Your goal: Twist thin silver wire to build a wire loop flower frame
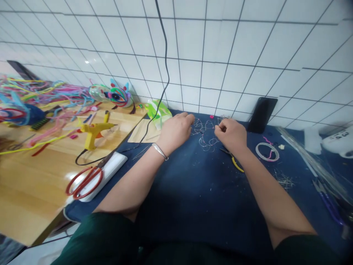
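Note:
Thin silver wire bent into flower-like loops (207, 139) lies on the dark blue cloth (193, 206) between my two hands. My left hand (178, 129), a bangle at its wrist, is closed at the left side of the loops; its fingertips are partly turned away, and what they grip is too fine to make out. My right hand (232, 133) is curled at the right side, thumb and index finger pinched together, with anything between them too small to see. Yellow-handled pliers (237, 164) lie partly under my right forearm.
Red-handled scissors (85, 180) rest on a white power strip (114, 163) at left, near a yellow glue gun (95, 133). A black phone (261, 115) leans on the tiled wall. A tape roll (257, 151), loose wire bits (285, 180) and purple-handled pliers (329, 202) lie at right.

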### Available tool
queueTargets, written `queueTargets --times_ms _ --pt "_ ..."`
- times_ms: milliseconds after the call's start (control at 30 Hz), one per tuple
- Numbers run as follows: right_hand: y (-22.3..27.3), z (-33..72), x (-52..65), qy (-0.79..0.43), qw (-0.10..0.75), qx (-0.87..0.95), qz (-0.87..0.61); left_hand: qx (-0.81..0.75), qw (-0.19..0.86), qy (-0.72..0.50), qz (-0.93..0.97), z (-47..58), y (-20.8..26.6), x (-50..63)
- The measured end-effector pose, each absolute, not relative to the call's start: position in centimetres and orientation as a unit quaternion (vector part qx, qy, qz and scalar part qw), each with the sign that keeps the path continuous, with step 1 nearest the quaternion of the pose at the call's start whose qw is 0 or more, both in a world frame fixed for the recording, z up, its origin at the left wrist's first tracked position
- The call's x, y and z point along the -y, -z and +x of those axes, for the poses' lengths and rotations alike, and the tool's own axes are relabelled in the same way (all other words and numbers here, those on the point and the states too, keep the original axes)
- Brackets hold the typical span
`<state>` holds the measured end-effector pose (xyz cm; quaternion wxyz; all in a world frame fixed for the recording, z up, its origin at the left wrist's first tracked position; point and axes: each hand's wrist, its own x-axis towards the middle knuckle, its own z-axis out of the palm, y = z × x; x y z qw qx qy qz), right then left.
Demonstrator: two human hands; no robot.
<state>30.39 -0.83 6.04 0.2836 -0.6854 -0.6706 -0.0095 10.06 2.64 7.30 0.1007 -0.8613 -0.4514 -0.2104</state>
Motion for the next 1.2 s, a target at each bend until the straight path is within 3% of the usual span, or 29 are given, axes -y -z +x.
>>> queueTargets --times_ms 400,967,1200 --pt "-4.7 30.9 0.1 -0.095 0.216 0.683 -0.691 0.442 0.115 0.2 -0.867 11.0 -5.7 -2.1" --pt "-3.8 31.8 -0.4 -0.384 0.336 0.594 -0.622 0.363 0.109 0.185 -0.907 10.9 -5.2 -2.9" --pt "-4.2 31.8 -0.2 -0.371 0.297 0.626 -0.618 0.36 0.052 0.177 -0.915 10.1 -5.6 -3.4"
